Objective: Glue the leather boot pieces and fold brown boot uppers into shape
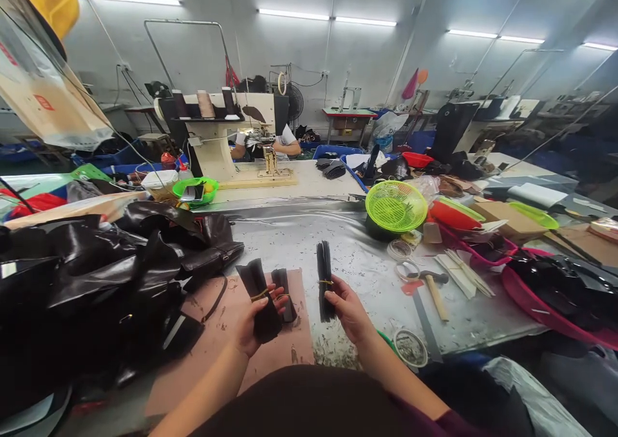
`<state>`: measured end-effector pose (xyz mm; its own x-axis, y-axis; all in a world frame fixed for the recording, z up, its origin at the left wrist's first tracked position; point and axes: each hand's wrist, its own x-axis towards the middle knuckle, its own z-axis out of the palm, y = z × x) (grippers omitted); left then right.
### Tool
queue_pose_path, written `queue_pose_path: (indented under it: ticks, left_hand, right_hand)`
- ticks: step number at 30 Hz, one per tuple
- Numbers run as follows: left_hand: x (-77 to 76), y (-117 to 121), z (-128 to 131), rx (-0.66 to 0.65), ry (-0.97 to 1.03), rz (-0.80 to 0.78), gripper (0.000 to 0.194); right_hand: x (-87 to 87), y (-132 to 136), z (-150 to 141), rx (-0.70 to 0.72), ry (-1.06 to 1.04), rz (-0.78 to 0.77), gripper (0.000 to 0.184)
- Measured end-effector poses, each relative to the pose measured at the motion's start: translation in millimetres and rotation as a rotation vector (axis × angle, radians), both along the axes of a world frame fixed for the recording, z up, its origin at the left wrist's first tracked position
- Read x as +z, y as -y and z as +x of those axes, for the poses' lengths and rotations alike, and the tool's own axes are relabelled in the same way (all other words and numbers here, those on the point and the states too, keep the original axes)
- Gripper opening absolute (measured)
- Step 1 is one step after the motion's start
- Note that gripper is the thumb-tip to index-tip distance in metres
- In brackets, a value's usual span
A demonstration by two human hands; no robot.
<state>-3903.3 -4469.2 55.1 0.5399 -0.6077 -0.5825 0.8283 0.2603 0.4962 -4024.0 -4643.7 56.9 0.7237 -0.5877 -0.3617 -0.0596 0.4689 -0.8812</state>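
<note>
Left hand (255, 321) and right hand (351, 307) gripping banded black bundles (325, 282), apparently leather strips.

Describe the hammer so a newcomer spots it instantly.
On the silvery worktable, find the yellow-green mesh basket. Nearer the person and slightly right, between a flat grey strip and some pale sticks, lies the hammer. Unlike those neighbours, it has a dark head set crosswise on a light wooden handle.

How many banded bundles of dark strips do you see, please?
3: large bundle in the left hand, smaller bundle beside that, slim bundle in the right hand; others may be hidden.
</note>
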Motion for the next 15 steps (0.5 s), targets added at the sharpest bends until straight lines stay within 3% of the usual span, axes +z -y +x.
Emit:
queue_pose_path:
  ticks: [4,6,9,10,12,15]
  left_hand:
    - [-6.6,4,-10,-0.088,0.073,0.145,0.031]
    - [-12.6,9,-19,-0.185,0.127,0.208,0.036]
    - [-22.5,20,-29,-0.402,0.230,0.233,0.041]
    - [-25.7,24,-29,-0.453,0.292,0.258,0.041]
    - [-33.2,31,-21,-0.444,0.502,0.414,0.040]
    - [-50.6,36,3,-0.275,0.867,0.818,0.045]
  right_hand:
    - [-15.3,18,-1,-0.146,-0.155,-0.393,0.055]
    - [-19.5,15,-2,-0.024,-0.172,-0.478,0.051]
    - [-25.9,-7,-1,0.404,-0.061,-0.222,0.055]
    - [-28.9,-14,1,0.489,-0.010,-0.118,0.059]
    - [-36.1,-23,5,0.480,0.046,0.019,0.063]
    - [-46.4,-18,13,0.268,-0.009,0.111,0.062]
